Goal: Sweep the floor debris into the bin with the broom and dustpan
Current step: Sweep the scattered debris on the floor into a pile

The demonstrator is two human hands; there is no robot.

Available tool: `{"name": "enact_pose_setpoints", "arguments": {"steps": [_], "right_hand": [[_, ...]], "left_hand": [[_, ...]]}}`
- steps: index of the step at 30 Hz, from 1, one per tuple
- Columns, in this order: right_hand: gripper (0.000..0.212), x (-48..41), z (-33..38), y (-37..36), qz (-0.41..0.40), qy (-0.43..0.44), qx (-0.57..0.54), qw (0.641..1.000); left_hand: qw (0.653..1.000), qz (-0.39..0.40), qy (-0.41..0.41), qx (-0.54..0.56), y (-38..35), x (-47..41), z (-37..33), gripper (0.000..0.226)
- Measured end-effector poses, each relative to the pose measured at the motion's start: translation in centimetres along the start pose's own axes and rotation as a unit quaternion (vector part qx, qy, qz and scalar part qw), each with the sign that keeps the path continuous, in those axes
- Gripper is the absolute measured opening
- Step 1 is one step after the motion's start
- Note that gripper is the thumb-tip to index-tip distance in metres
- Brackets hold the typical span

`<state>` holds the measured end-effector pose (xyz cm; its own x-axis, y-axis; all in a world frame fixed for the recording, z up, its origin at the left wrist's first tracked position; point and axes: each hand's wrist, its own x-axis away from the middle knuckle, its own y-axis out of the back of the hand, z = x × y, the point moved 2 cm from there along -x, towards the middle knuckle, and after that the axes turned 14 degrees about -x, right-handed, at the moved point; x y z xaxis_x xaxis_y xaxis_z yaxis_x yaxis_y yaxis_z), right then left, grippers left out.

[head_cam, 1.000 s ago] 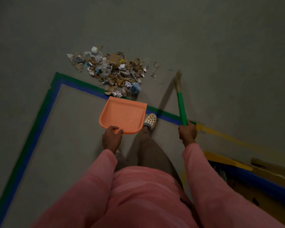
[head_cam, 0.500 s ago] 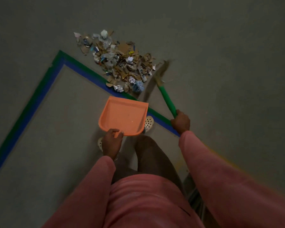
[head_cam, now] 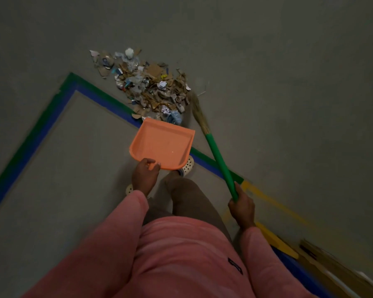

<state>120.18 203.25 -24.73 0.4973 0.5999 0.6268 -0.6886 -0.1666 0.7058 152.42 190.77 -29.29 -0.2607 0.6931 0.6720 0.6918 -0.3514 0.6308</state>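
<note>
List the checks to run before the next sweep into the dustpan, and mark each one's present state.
1. Left hand grips the dustpan by its near edge: ok.
2. Right hand grips the broom by its green handle: ok.
3. Dustpan's open edge faces the debris pile, close to it: ok.
4. Dustpan's lip flat on the floor: cannot tell.
5. Bristles on the pile's far side, opposite the dustpan: not ok; they lie at its right side.
6. Bin within reach: cannot tell; none clearly in view.
</note>
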Motion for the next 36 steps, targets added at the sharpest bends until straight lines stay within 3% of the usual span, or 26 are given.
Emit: {"name": "enact_pose_setpoints", "arguments": {"steps": [13, 25, 28, 36], "right_hand": [[0.065, 10.1, 2.2, -10.5, 0.039, -0.075, -0.001, 0.996], [0.045, 14.1, 6.6, -16.8, 0.148, 0.029, 0.114, 0.982], [0.032, 14.1, 7.4, -16.6, 0.172, -0.004, 0.089, 0.981], [0.009, 13.0, 11.8, -15.4, 0.203, -0.072, -0.019, 0.976]], "left_hand": [[0.999, -0.036, 0.021, 0.011, 7.1, 2.1, 12.9, 0.021], [0.997, -0.053, 0.054, 0.032, 11.1, 2.6, 22.6, 0.027], [0.995, -0.06, 0.06, 0.052, 11.4, 2.2, 23.9, 0.038], [0.992, -0.082, 0.065, 0.077, 12.0, 2.6, 25.5, 0.031]]}}
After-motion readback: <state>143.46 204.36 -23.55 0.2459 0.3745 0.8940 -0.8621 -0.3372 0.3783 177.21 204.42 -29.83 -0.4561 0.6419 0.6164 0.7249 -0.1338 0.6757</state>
